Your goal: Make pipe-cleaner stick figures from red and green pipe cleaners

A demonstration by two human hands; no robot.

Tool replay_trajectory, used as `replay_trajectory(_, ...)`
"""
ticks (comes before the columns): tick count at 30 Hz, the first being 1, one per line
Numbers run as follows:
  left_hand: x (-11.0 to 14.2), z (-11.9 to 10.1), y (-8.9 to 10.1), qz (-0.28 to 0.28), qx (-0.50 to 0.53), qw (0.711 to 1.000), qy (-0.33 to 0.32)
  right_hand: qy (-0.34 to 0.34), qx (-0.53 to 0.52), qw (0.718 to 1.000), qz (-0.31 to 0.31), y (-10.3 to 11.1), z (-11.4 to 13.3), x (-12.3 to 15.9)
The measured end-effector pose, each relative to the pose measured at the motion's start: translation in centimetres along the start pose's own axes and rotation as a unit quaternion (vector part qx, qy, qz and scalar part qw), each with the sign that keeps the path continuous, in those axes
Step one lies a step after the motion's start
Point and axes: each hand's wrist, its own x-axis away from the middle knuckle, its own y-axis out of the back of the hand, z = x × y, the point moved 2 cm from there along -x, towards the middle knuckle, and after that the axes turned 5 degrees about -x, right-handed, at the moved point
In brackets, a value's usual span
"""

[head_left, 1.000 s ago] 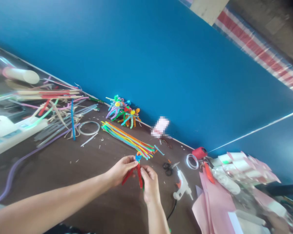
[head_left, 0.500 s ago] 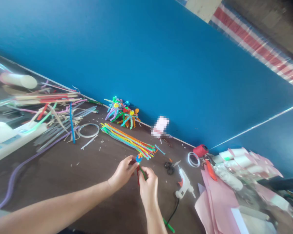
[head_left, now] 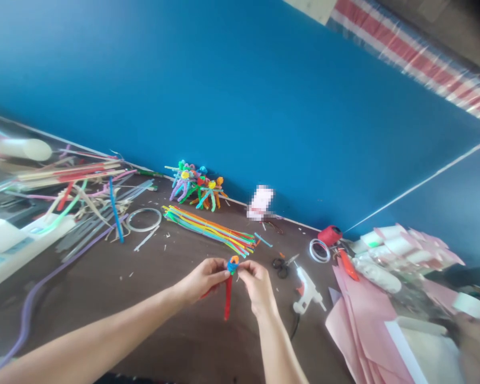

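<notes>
Blue-orange coil top [head_left: 232, 265] on red chenille stem [head_left: 228, 298] is pinched by L grip [head_left: 202, 280] & R grip [head_left: 258, 285]; shaping of head seems in hand, further tightening prob. called for next.

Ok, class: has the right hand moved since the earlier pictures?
Yes, the right hand has shifted closer to the black-handled scissors on the tabletop.

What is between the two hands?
In the head view, a blue and orange pipe-cleaner twist with a red stem sits between the left hand and right hand.
</notes>
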Motion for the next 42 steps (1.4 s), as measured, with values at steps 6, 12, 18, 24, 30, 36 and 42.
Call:
replay_trajectory(6, 0.2, 0.9, -0.1, -0.025, 0.135, 0.99, 0.035, -0.086, -0.059, 0.993, 0.05, -0.4, -1.2, -0.5)
replay_trajectory(12, 0.2, 1.0, -0.3, -0.052, 0.168, 0.983, 0.045, -0.108, -0.075, 0.988, 0.079, 0.0, -1.2, -0.8)
replay_trajectory(18, 0.1, 1.1, -0.2, -0.036, 0.156, 0.986, 0.052, -0.14, -0.07, 0.982, 0.106, 0.0, -1.4, -1.1)
replay_trajectory(24, 0.2, 0.6, -0.3, -0.01, 0.157, 0.986, 0.051, -0.193, -0.089, 0.966, 0.149, -0.3, -1.9, -1.1)
replay_trajectory(30, 0.1, 0.6, -0.3, -0.006, 0.158, 0.986, 0.045, -0.199, -0.124, 0.96, 0.156, -0.5, -2.5, -1.0)
replay_trajectory(36, -0.1, 0.5, -0.1, -0.012, 0.146, 0.989, 0.034, -0.139, -0.131, 0.975, 0.116, -0.3, -2.5, -0.6)
replay_trajectory(42, -0.2, 0.5, 0.0, -0.054, 0.13, 0.989, 0.05, 0.038, 0.027, 0.996, 0.082, 0.0, -1.4, -0.4)
